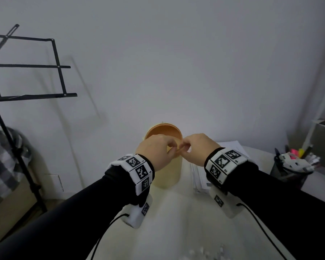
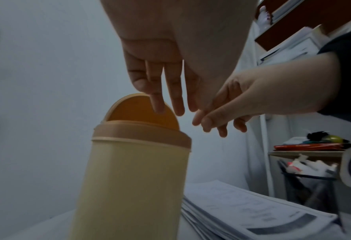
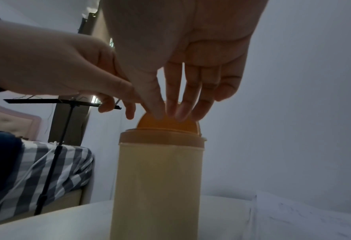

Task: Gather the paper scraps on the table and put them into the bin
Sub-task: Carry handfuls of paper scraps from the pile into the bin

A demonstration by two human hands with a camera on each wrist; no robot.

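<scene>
From the head view, both hands meet over the bin (image 1: pixel 165 166) – left hand (image 1: pixel 154 147) and right hand (image 1: pixel 199 147) with fingers bunched at its tilted swing lid (image 1: pixel 163 133); whether they pinch scraps I cannot tell. Loose paper scraps (image 1: pixel 206 252) lie on the table's (image 1: pixel 176 222) near edge.

The left wrist view shows straight fingers (image 2: pixel 158 104) against the lid, a paper stack (image 2: pixel 252 209) just beside the bin.

The right wrist view shows fingers pointing down – the lid could swing shut and scatter bits.

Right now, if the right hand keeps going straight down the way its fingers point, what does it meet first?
The right hand would most likely meet the bin's tilted orange swing lid first; its fingertips already sit at it, though whether they touch is unclear.
</scene>
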